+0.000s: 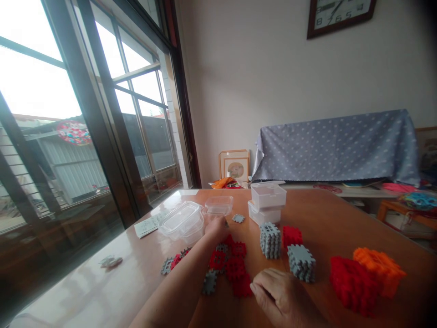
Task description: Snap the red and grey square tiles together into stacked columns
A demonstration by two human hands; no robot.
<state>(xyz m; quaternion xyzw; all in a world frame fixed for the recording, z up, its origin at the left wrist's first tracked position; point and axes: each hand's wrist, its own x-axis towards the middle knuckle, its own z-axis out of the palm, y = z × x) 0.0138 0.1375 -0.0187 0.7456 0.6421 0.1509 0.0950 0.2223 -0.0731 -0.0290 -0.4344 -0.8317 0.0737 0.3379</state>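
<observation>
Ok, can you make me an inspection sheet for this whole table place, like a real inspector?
Surface: brown table, shiny, with window glare on its left side.
Job's things: loose red pieces and loose grey pieces lie scattered; two grey stacks, two red stacks and an orange stack stand to the right.
Clutter: see-through containers, white boxes piled up, a paper sheet.
Hands: left hand reaches out beyond the loose pieces, grip unclear; right hand is loosely curled beside a red piece.
Cables: nothing seen.
Surroundings: big windows, wall clock, dotted cloth.
</observation>
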